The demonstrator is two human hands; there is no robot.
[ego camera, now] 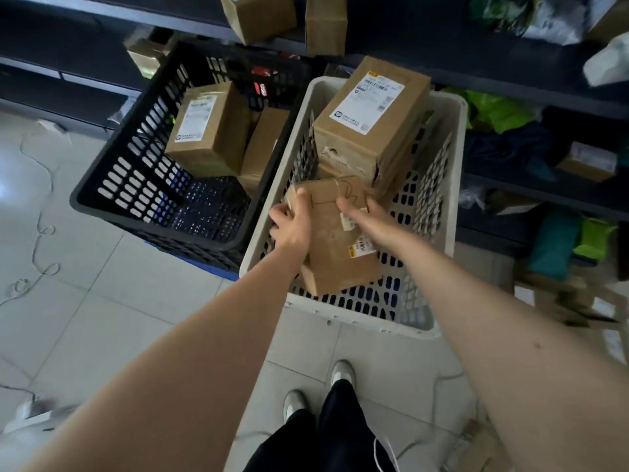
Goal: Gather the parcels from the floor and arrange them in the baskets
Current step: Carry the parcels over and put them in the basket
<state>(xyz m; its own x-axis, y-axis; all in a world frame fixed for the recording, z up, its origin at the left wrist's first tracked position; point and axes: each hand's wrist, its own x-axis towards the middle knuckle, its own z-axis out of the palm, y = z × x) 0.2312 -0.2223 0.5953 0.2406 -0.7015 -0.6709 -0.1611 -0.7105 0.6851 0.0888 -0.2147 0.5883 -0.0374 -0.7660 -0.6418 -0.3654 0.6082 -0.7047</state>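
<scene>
A brown cardboard parcel with pen marks and a torn label lies inside the white basket. My left hand grips its left edge and my right hand grips its far right part. Behind it in the same basket stands a larger labelled parcel, leaning on others. To the left is the black basket, with two brown parcels at its far end.
Dark shelves run along the back and right, loaded with boxes and green and blue bags. More parcels lie on the floor at the right. Pale tiled floor spreads to the left. My feet stand just before the white basket.
</scene>
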